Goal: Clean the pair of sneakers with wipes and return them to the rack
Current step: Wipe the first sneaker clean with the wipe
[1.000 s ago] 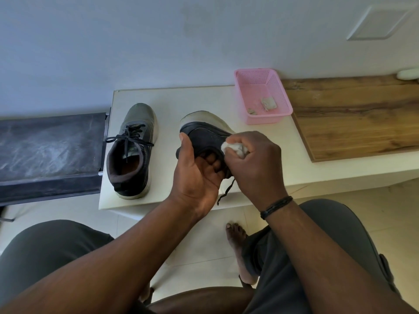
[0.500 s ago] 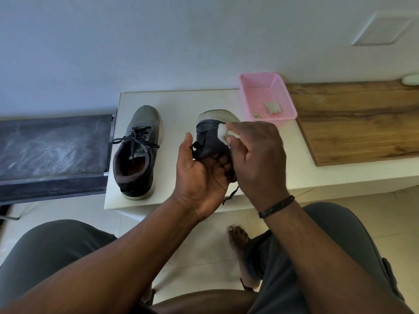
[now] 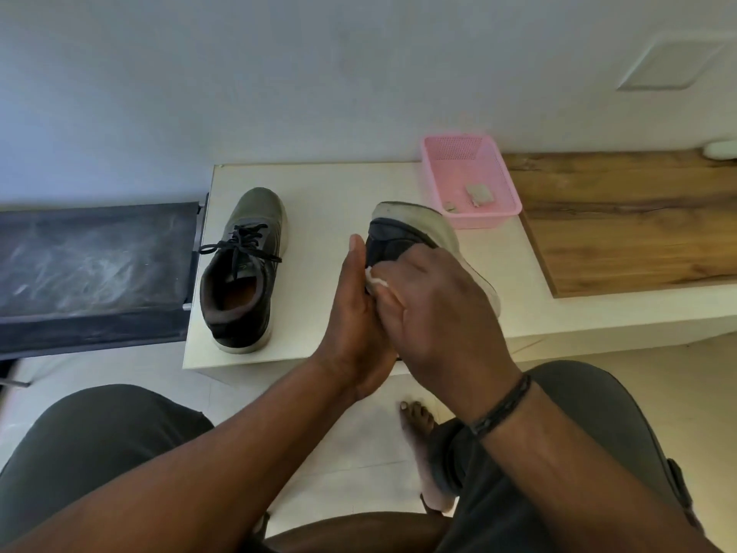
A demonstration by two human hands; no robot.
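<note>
Nearest the camera, two knees in dark trousers frame a bare foot [image 3: 418,425] on the pale floor; above them the forearms meet over the front edge of the bench [image 3: 327,185]; the left hand [image 3: 355,313] cups the raised shoe [image 3: 402,233] from the heel side, thumb straight up against its dark upper, the other fingers hidden behind the right hand, so how far they wrap I cannot tell for sure; the right hand [image 3: 434,309], a dark band at its wrist, has its fingers curled round a crumpled white wipe [image 3: 377,279] and presses it to the shoe's side, just beside the left thumb; the shoe is tilted on its side, its pale sole turned right and its toe pointing away; well to its left the second shoe [image 3: 243,273] stands upright on the bench, laces tied, toe toward the wall; left of the bench lies a dark pad [image 3: 91,265]; farther back a pink basket [image 3: 506,193] sits near the wall with small grey scraps in it, touching the edge of a wooden board [image 3: 630,225] on the right.
</note>
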